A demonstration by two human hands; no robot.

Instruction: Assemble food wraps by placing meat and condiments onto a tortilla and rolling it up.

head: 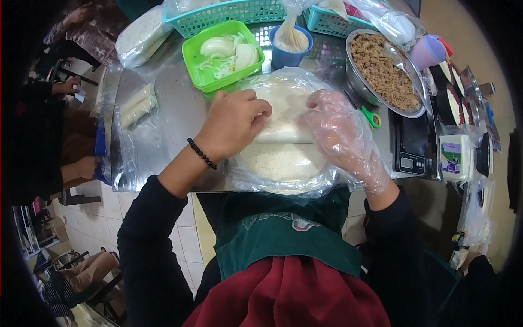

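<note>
A stack of thin round dough wrappers (282,163) lies on clear plastic before me, with a straight fold across the top sheet. My left hand (235,120), bare with a black bead bracelet at the wrist, has its thumb and forefinger pinched at the left side of the folded sheet. On the opposite side, my right hand (341,131) wears a clear plastic glove, its fingers curled at the sheet's edge. The glove and knuckles partly hide the right fingertips. Any filling under the fold is out of sight.
Behind the wrappers stand a green tub (196,77) of sliced onion and a blue cup (288,57) holding a bag of pale paste. A steel bowl (423,104) of brown filling, green-handled scissors (371,117) and a digital scale (410,161) are rightward. Wrapped rolls (139,106) lie left; people sit beyond.
</note>
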